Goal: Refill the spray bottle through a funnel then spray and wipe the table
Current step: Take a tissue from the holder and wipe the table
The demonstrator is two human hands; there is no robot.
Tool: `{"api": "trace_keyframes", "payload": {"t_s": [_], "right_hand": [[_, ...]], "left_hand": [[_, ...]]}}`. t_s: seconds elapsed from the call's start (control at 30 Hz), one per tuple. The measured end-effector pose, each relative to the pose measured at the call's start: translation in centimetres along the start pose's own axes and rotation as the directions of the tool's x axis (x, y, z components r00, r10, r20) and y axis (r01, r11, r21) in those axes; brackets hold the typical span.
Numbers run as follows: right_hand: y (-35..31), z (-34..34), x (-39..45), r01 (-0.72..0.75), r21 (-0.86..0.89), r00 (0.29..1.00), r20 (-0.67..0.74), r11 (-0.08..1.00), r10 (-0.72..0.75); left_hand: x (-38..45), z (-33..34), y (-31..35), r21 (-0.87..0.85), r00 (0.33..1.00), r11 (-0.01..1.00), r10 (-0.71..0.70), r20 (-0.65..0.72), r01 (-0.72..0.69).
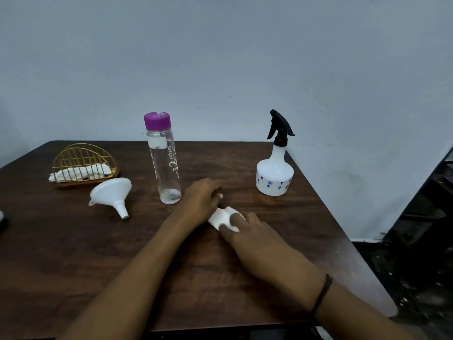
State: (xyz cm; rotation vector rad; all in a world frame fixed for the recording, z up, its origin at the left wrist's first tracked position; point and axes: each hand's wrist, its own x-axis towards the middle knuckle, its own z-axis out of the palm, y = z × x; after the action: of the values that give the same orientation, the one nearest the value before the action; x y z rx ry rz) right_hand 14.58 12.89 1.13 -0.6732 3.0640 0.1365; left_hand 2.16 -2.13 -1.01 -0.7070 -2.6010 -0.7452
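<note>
A white tissue [223,216] lies bunched on the dark wooden table [73,253] near its middle. My left hand [199,200] and my right hand [247,229] both hold it, fingers curled over its edges. The white spray bottle [275,174] with a black trigger head stands upright at the back right, its cap on. A clear water bottle [165,165] with a purple lid stands behind my left hand, nearly empty. The white funnel [112,192] lies on its side to the left.
A gold wire napkin holder [83,163] with white tissues in it sits at the back left. The table's right edge runs diagonally past the spray bottle, with dark floor and furniture beyond. A grey wall stands behind the table.
</note>
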Motion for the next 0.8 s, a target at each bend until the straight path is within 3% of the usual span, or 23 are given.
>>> {"api": "trace_keyframes", "payload": {"t_s": [0.07,0.2,0.3,0.53,0.7,0.8], "right_hand": [[0.4,0.2,1.6,0.01,-0.001,1.0,-0.005,1.0,-0.01],[2.7,-0.3,3.2,-0.119,0.014,0.993,0.008,0.993,0.119],[3.3,-0.1,2.3,-0.141,0.037,0.99,0.005,0.989,0.141],[4.3,0.8,-0.3,-0.237,0.198,0.959,-0.112,0.951,0.262],[4.2,0.3,-2.2,-0.245,0.258,0.954,-0.106,0.934,0.279],[3.9,0.9,-2.3,-0.248,0.203,0.938,-0.193,0.947,0.287]], "left_hand": [[-0.1,0.0,-0.1,-0.01,1.0,1.0,0.0,-0.005,0.0],[-0.4,-0.2,-0.6,-0.041,1.0,0.999,0.009,0.013,-0.008],[-0.7,-0.4,-0.6,-0.038,0.992,0.993,0.116,0.039,-0.115],[-0.5,0.9,-0.5,0.003,0.96,0.986,0.164,0.228,-0.169],[0.1,1.4,-0.1,0.037,0.964,0.981,0.179,0.194,-0.19],[0.2,1.5,0.5,0.061,0.966,0.977,0.191,0.172,-0.204]]}}
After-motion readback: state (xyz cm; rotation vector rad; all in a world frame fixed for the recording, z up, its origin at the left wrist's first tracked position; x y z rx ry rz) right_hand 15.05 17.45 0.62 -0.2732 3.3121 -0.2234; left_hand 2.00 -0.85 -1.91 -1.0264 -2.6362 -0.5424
